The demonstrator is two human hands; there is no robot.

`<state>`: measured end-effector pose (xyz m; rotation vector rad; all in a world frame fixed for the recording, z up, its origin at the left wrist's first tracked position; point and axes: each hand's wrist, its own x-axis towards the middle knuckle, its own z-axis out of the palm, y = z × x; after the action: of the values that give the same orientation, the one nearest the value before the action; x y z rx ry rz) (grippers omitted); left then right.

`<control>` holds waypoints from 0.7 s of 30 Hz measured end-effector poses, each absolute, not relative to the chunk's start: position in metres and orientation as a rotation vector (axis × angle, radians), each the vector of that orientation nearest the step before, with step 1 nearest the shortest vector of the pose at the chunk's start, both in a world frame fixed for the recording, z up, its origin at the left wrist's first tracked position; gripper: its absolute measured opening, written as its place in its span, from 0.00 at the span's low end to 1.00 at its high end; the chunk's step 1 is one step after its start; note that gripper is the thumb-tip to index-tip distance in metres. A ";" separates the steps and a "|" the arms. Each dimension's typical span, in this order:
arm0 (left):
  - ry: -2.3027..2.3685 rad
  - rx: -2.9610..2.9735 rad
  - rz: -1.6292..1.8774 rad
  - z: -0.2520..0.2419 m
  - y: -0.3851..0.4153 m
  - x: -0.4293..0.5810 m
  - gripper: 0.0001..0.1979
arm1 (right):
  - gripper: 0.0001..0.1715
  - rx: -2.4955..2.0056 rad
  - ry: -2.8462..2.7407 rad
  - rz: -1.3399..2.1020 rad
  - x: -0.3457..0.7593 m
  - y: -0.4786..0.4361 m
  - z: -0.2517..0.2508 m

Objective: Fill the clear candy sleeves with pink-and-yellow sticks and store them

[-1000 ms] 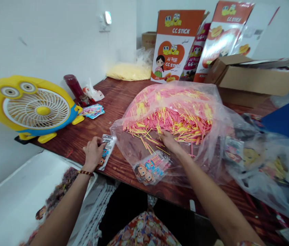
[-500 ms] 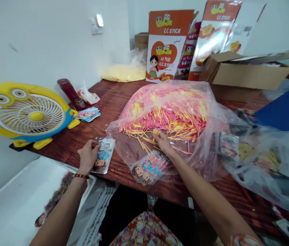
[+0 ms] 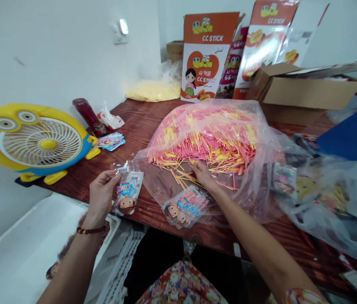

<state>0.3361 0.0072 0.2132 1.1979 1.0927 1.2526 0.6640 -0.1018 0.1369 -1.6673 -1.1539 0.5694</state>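
My left hand pinches the upper edge of a small clear plastic packet printed with a cartoon face. The packet is raised a little off the table edge and overlaps another like it. My right hand is at the front of a big heap of thin pink and yellow sticks, its fingers closed round a few stick ends, partly hidden. The heap lies in an open, see-through plastic bag. Below my right hand, a printed packet with pink sticks inside lies flat on the bag.
A yellow fan stands at the left, near a dark red bottle and several printed packets. Printed cartons and an open cardboard box are behind the heap. Another plastic bag lies at the right.
My left hand has lifted a packet from the one beneath and drawn it slightly left and toward me. My right hand has barely moved at the sticks.
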 end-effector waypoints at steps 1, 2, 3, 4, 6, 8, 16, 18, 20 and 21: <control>1.079 1.187 1.247 0.218 0.002 0.338 0.17 | 0.13 -1.686 -1.240 0.540 0.665 -0.103 0.140; 1.068 1.178 1.243 0.222 -0.003 0.339 0.16 | 0.12 -1.706 -1.356 0.501 0.666 -0.104 0.144; 1.054 1.169 1.238 0.225 -0.007 0.341 0.16 | 0.11 -1.729 -1.492 0.458 0.665 -0.104 0.150; 1.039 1.156 1.234 0.227 -0.010 0.342 0.16 | 0.11 -1.759 -1.629 0.413 0.664 -0.105 0.155; 1.016 1.131 1.209 0.229 -0.015 0.344 0.16 | 0.10 -1.847 -1.881 0.351 0.659 -0.108 0.167; 0.999 1.123 1.173 0.229 -0.019 0.345 0.16 | 0.10 -1.950 -2.081 0.306 0.652 -0.110 0.177; 0.942 1.128 1.121 0.223 -0.023 0.349 0.13 | 0.15 -2.270 -2.189 0.053 0.636 -0.107 0.176; 0.933 1.136 1.116 0.223 -0.024 0.349 0.13 | 0.16 -2.314 -2.091 0.069 0.640 -0.102 0.173; 0.929 1.132 1.092 0.223 -0.028 0.349 0.13 | 0.15 -2.289 -1.962 0.142 0.645 -0.099 0.171; 0.932 1.125 1.071 0.222 -0.030 0.349 0.13 | 0.14 -2.270 -1.899 0.189 0.649 -0.099 0.169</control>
<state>0.3493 -0.0296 0.2222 1.1248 0.9318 1.0709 0.6490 -0.0987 0.1693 -2.2695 -1.8987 0.1888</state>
